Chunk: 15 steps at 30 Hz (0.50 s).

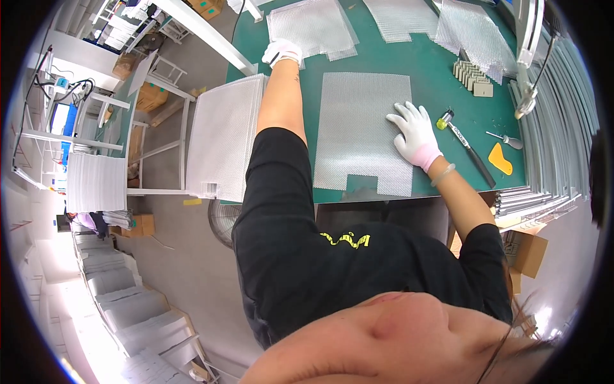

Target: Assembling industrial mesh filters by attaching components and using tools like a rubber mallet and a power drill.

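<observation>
Sheet (358,128) has R hand (417,133) on edge, gap b4 hammer (472,153).

The place was a workshop or small factory floor. A broad green worktable (428,70) carried a mesh sheet (361,134) with a notch cut in its edge, and beside it lay a hammer (476,162), a screwdriver (510,141) and a flat yellow piece (500,160). A thick pile of similar sheets (220,141) stood just left of the table, and long pale strips (556,115) were massed in bulk at its right. Beyond, white metal frames (160,147), cardboard boxes (150,96), a floor fan (220,221) and rows of stacked grey material (115,281) filled out a plain grey floor (173,269), all pointing to production rather than domestic life.
</observation>
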Available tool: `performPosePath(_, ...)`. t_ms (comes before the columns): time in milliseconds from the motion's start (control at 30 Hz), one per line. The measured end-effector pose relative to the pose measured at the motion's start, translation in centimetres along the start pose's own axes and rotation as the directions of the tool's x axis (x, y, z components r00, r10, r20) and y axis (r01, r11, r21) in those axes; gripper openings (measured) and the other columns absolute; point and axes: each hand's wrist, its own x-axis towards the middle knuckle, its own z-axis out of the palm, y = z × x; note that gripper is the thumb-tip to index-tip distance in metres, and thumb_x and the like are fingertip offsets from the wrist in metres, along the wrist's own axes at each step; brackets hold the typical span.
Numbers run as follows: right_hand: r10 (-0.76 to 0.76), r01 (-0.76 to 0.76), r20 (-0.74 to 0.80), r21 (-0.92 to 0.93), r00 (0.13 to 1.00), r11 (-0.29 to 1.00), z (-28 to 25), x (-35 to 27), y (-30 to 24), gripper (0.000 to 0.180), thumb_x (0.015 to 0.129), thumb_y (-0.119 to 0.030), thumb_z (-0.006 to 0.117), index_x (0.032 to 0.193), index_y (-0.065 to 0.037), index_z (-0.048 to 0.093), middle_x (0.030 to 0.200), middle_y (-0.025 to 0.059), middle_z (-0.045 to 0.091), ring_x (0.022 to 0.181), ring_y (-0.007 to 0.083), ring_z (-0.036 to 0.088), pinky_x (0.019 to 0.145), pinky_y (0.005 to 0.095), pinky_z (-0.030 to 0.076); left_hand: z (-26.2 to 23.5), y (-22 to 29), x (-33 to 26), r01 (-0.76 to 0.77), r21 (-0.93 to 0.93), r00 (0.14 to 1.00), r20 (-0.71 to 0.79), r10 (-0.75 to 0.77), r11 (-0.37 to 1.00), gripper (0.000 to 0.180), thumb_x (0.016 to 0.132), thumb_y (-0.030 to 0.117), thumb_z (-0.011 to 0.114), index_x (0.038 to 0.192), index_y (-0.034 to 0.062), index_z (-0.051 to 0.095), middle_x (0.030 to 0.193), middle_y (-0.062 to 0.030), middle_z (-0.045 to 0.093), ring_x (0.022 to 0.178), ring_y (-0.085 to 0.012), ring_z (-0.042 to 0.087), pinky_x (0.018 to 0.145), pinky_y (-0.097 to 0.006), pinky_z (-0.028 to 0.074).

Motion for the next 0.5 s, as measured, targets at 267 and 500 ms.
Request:
performPosePath(267,-0.023,0.023,-0.008,0.007,1.000,1.000,-0.4,0.4,-0.6,0.049,0.078,-0.017,0.059,0.127,-0.012,0.063,0.143,0.0169,0.052,0.139,0.0378,0.041,0.118,0.0544,0.025,-6.6,-1.6,-4.8,0.053,-0.158,0.981,0.191,-0.022,0.986,0.087,0.075,0.055,0.076,0.143,0.0057,0.053,0.143,-0.0223,0.055,0.131,-0.0360,0.055,0.108,-0.044,0.045)
performPosePath(500,-0.099,0.100,-0.037,0.021,0.994,0.995,-0.8,1.7,-1.9,0.051,0.076,-0.015,0.059,0.127,-0.012,0.063,0.143,0.0176,0.052,0.138,0.0385,0.042,0.118,0.0546,0.025,-3.6,-6.2,-0.7,0.101,0.088,0.963,0.241,-0.120,0.991,0.064,0.081,0.051,0.068,0.133,0.0156,0.065,0.141,-0.0127,0.059,0.126,-0.0302,0.058,0.106,-0.044,0.045)
